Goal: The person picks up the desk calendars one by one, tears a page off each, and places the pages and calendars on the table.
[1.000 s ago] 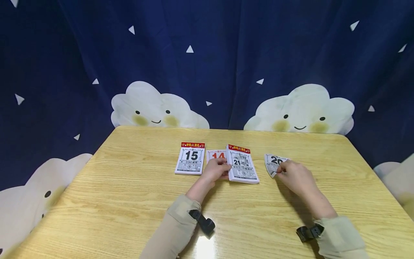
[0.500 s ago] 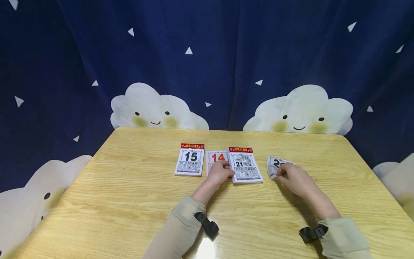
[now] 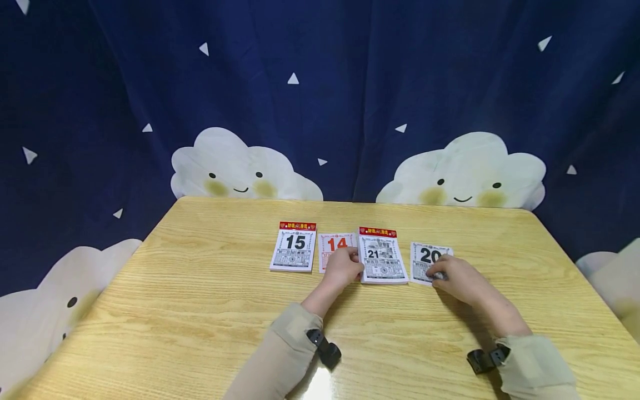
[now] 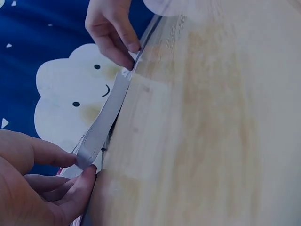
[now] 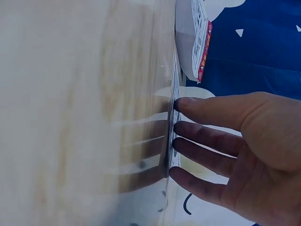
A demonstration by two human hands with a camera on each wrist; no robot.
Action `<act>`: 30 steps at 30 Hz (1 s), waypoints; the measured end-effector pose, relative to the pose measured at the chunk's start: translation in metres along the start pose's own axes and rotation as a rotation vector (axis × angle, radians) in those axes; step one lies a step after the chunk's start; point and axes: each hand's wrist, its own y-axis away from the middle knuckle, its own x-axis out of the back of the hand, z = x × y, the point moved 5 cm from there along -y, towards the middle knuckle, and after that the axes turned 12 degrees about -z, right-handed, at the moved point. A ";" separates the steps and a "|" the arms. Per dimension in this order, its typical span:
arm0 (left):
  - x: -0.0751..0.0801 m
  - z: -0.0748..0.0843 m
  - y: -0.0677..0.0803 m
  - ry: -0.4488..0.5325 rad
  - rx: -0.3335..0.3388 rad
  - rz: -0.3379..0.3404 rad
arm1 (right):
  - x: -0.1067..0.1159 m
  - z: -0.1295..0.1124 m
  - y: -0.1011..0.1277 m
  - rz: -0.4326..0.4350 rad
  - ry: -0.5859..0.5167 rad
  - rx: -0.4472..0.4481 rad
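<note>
A calendar pad showing 21 (image 3: 382,256) lies at the table's middle. My left hand (image 3: 351,266) pinches its left edge, thumb above and fingers curled below the left hand's (image 4: 82,167) grip on the pad's edge (image 4: 96,136). A loose page showing 20 (image 3: 429,256) lies flat just right of the pad. My right hand (image 3: 440,274) presses on its near part with straight fingers; in the right wrist view the fingertips (image 5: 181,125) touch the page (image 5: 172,141) seen edge-on.
A second calendar pad showing 15 (image 3: 295,246) sits to the left, and a loose page with a red 14 (image 3: 335,243) lies between the two pads. The wooden table (image 3: 200,311) is backed by a dark blue curtain with clouds (image 3: 350,100).
The page showing 20, held curled and lifted a second ago, now lies flat beside the pad under my right fingers. The pad showing 21 has been turned a little straighter.
</note>
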 end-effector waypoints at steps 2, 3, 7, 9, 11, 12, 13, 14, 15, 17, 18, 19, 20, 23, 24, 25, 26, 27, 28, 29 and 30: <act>0.001 0.002 0.000 -0.052 -0.014 0.016 | 0.001 0.001 0.000 0.001 0.000 0.005; 0.001 0.002 0.000 -0.078 -0.017 0.022 | 0.002 0.002 0.000 0.004 0.000 0.007; 0.001 0.005 0.000 -0.138 -0.022 0.036 | 0.002 0.003 -0.001 0.009 -0.002 0.010; 0.001 0.006 0.000 -0.151 -0.023 0.041 | 0.002 0.004 -0.002 0.015 -0.006 0.017; 0.001 0.007 0.000 -0.155 -0.028 0.042 | 0.003 0.004 -0.003 0.028 -0.013 0.020; 0.001 0.008 0.000 -0.160 -0.034 0.044 | 0.003 0.004 -0.003 0.034 -0.018 0.019; 0.000 0.008 -0.001 -0.164 -0.039 0.044 | 0.003 0.005 -0.003 0.038 -0.023 0.015; 0.000 0.009 -0.001 -0.165 -0.042 0.044 | 0.004 0.005 -0.004 0.041 -0.028 0.013; 0.000 0.009 -0.001 -0.166 -0.041 0.043 | 0.004 0.005 -0.004 0.045 -0.029 0.010; -0.001 0.010 -0.001 -0.177 -0.043 0.048 | 0.005 0.005 -0.005 0.046 -0.030 0.012; -0.002 0.010 -0.001 -0.186 -0.044 0.050 | 0.005 0.004 -0.005 0.046 -0.030 0.015; -0.002 0.010 -0.001 -0.191 -0.045 0.051 | 0.005 0.005 -0.005 0.064 -0.013 0.018; -0.002 0.010 -0.001 -0.199 -0.046 0.054 | 0.005 0.004 -0.005 0.068 -0.011 0.026; -0.002 0.011 0.001 -0.241 -0.064 0.053 | 0.005 0.003 -0.006 0.070 -0.006 0.027; -0.002 0.012 0.001 -0.256 -0.072 0.050 | 0.005 0.003 -0.006 0.067 -0.005 0.024; -0.001 0.012 0.002 -0.269 -0.078 0.045 | 0.005 0.003 -0.006 0.063 -0.004 0.019; -0.001 0.013 0.003 -0.283 -0.083 0.040 | 0.005 0.003 -0.006 0.040 -0.018 0.014; -0.001 0.014 0.003 -0.290 -0.088 0.029 | 0.005 0.003 -0.006 0.030 -0.018 0.004; -0.001 0.014 0.003 -0.296 -0.093 0.018 | 0.005 0.003 -0.007 0.023 -0.015 -0.003; -0.001 0.014 0.003 -0.306 -0.098 0.009 | 0.005 0.003 -0.008 0.012 -0.016 -0.009; 0.000 0.014 0.004 -0.310 -0.098 0.000 | 0.005 0.003 -0.008 0.004 -0.015 -0.015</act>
